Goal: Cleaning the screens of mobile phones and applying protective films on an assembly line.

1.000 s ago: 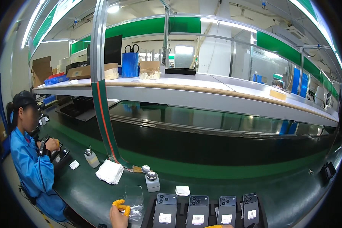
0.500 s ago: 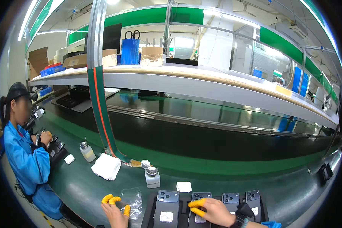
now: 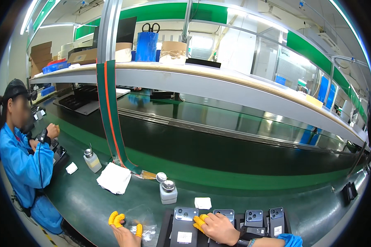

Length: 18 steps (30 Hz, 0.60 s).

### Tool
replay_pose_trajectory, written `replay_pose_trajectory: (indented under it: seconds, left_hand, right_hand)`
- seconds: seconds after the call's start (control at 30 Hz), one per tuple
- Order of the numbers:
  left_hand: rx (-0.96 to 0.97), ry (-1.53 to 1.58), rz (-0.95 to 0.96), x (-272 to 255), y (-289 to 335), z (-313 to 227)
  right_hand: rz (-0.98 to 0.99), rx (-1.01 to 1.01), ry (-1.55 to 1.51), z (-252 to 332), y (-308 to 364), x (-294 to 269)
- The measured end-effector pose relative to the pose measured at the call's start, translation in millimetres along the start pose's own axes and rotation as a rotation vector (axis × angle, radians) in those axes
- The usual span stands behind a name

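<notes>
Four dark smartphones stand for several here, lying camera side up in a black tray [image 3: 167, 218] at the lower middle. The leftmost smartphone [image 3: 184, 226] has a white label on its back. My right hand [image 3: 220, 229], wearing yellow finger cots, reaches over the second smartphone [image 3: 228, 214]. Its outstretched fingertips touch the right edge of the leftmost one, close together but not visibly wrapped round it. Left of the tray, my left hand [image 3: 127, 232] is open, its cotted fingers apart. Beside it lies a crumpled clear plastic bag [image 3: 149, 230]; whether the hand touches it is unclear.
Behind the tray stand a pump bottle [image 3: 168, 193], a folded white cloth [image 3: 203, 203] and a brush [image 3: 147, 175]. White cloths [image 3: 114, 178] and another bottle [image 3: 92, 161] lie farther left. A co-worker [image 3: 22, 152] sits at left. A shelf [image 3: 152, 76] crosses above.
My right hand has moved left from over the second smartphone to the leftmost one's edge, its fingertips closer together. My left hand stays beside the bag. The co-worker's hand has risen.
</notes>
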<state>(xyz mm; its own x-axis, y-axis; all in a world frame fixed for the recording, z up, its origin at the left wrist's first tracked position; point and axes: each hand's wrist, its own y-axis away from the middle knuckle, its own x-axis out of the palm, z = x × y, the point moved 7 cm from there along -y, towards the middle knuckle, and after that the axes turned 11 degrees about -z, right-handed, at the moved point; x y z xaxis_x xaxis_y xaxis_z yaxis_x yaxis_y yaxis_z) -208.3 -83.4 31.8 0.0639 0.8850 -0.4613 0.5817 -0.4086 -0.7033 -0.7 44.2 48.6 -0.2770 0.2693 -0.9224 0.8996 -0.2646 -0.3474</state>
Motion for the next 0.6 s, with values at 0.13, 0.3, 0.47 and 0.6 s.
replay_pose_trajectory:
  seconds: [0.13, 0.3, 0.47, 0.6]
  left_hand:
    - [-0.111, 0.138, 0.076, 3, 1, 5]
    - [-0.412, 0.444, 0.100, 10, 9, 24]
    - [-0.483, 0.683, -0.084, -22, 3, -4]
    - [-0.533, 0.854, 0.150, -21, 23, -68]
  right_hand:
    - [-0.060, 0.241, -0.142, -2, -9, -18]
    - [-0.259, 0.171, -0.140, -2, -11, -36]
    - [-0.406, 0.418, -0.709, 1, -15, -58]
    - [-0.208, 0.833, -1.714, 22, -9, -38]
